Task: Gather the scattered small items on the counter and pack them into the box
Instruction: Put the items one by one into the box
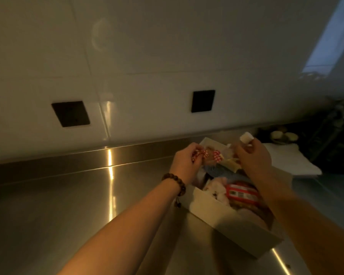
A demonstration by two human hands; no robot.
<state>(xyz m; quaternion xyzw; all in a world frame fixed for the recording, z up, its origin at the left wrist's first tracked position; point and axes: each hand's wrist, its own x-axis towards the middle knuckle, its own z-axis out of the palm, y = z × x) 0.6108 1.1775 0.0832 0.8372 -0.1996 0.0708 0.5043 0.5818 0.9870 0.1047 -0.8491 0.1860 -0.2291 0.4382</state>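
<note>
A stainless steel counter (58, 205) runs below a white tiled wall carrying two black square outlets (71, 113). The landmark is an open white cardboard box (226, 217) resting on the counter, its long axis running from near right to far left, toward the wall. Left of the box lies a wide bare stretch of counter. The left hand (184, 162), a beaded bracelet (175, 180) on its wrist, hovers over the box's far left corner, fingers curled, pinching a red-and-white checkered bow (207, 155). Inside the box sit a blue item, pale soft pieces and a red-labelled packet (241, 192). The right hand (254, 156) hangs over the box's far end, fingers curled around a small white object (246, 138). Right of the box lies a white cloth (290, 159), with dark clutter beyond.
</note>
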